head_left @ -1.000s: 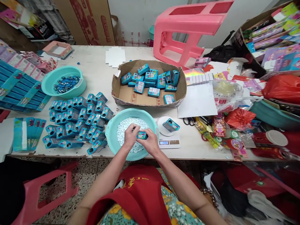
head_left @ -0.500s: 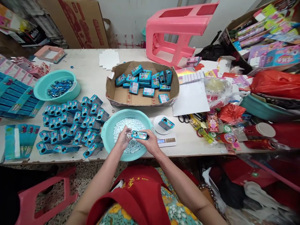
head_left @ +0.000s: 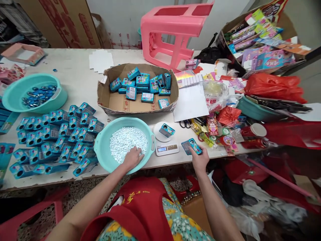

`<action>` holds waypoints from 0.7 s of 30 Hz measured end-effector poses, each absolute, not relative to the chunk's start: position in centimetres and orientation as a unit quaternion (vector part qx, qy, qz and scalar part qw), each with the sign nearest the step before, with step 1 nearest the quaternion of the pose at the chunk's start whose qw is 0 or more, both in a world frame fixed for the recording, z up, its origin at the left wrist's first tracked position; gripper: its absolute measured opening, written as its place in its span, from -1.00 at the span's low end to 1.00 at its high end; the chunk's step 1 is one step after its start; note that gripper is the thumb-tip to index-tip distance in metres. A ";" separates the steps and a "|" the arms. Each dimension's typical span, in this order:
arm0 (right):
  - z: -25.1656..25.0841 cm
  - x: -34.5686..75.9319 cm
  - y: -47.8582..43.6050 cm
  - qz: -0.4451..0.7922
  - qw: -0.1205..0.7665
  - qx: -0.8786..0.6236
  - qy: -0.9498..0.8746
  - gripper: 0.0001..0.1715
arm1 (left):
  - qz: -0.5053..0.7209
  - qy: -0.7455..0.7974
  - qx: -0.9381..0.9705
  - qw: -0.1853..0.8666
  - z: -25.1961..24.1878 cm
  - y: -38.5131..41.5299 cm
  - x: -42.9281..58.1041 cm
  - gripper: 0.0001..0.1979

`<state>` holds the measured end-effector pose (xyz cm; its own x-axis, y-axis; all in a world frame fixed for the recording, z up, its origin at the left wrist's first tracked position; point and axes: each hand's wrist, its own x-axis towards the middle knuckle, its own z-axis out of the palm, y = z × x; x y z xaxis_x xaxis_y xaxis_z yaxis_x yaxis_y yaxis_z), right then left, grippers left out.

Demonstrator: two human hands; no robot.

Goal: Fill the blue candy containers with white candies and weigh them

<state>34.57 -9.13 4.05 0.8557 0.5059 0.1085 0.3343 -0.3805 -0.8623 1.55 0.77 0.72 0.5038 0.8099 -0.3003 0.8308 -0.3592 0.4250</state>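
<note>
Grips a blue box [head_left: 189,146] in the right hand [head_left: 201,160], 3 o'clock from the basin [head_left: 130,122]; rests the left hand [head_left: 132,158] in white pieces [head_left: 122,140], cannot tell if gripping. Looks partway: shows packed boxes [head_left: 142,79] at 12 o'clock, apparently done; many holed boxes [head_left: 50,132] at 9, apparently left.

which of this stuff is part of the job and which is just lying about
Likely in use: blue box in the right hand, white pellets under the left hand, their bowl, scale bearing a second box, cardboard tray of similar boxes.

Likely just lying about: pink stool, large red bag, white paper.
</note>
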 end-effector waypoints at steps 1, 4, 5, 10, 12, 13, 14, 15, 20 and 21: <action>2.8 35.4 -9.0 0.073 0.488 -0.834 -0.247 -0.36 | -0.035 0.496 0.821 0.279 0.5 0.7 1.3 -0.70; 0.6 36.6 -8.6 0.058 0.472 -0.843 -0.252 -0.35 | -0.050 0.511 0.797 0.317 -0.1 1.1 0.1 -0.78; 0.5 36.5 -8.5 0.055 0.469 -0.843 -0.257 -0.34 | -0.040 0.521 0.784 0.336 -0.2 1.4 -0.4 -0.80; 2.9 34.1 -6.0 -0.053 0.447 -0.813 -0.368 -0.27 | 0.153 0.560 0.578 0.573 1.0 2.5 -2.4 -0.70; 3.7 32.6 -3.7 -0.037 0.433 -0.777 -0.456 -0.23 | 0.250 0.537 0.420 0.687 1.7 2.9 -2.8 -0.68; 3.9 31.9 -2.4 0.001 0.430 -0.761 -0.486 -0.20 | 0.295 0.518 0.346 0.725 2.0 3.1 -2.8 -0.68; 4.1 31.2 -1.1 0.050 0.430 -0.748 -0.503 -0.19 | 0.333 0.500 0.279 0.749 2.1 3.4 -2.7 -0.68; 4.2 30.6 0.1 0.100 0.432 -0.739 -0.507 -0.23 | 0.363 0.492 0.216 0.761 2.1 3.7 -2.5 -0.70; 7.5 27.5 2.6 0.157 0.496 -0.695 -0.497 -0.50 | 0.436 0.504 0.030 0.745 3.6 5.6 -1.0 -0.71; 8.6 26.5 2.4 0.145 0.505 -0.675 -0.518 -0.52 | 0.458 0.483 0.027 0.746 4.7 5.8 -0.8 -0.70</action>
<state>26.52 2.40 8.60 0.4222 0.8456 0.3266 0.5527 0.0455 -0.8321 -0.80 5.84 4.70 0.1139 0.7093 -0.6957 -0.6562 0.5794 0.4834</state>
